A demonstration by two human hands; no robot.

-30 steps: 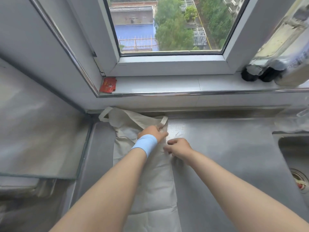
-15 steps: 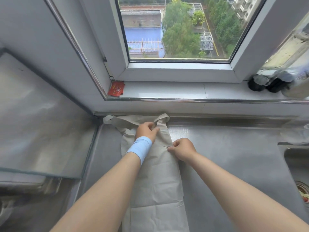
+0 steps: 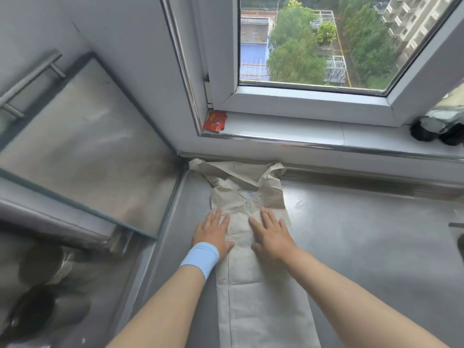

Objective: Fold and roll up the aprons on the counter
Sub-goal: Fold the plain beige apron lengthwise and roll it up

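Head view: looking down over both forearms at a grey worktop (image 3: 351, 247) under a window.
Apron: the beige apron (image 3: 261, 297) lies folded into a long narrow strip on the worktop, running from the near edge up to the wall below the sill; its neck strap (image 3: 233, 173) lies looped and creased at the far end.
Left hand: the left hand (image 3: 213, 234), with a light blue wristband (image 3: 200, 258), lies flat on the apron's left edge, fingers spread, grip released.
Right hand: the right hand (image 3: 272, 234) lies palm down on the apron just beside the left, fingers spread, grasping nothing.
Sill: a small red packet (image 3: 215, 120) sits at the sill's left corner, well beyond the apron.
Left of apron: a glass panel (image 3: 82, 156).
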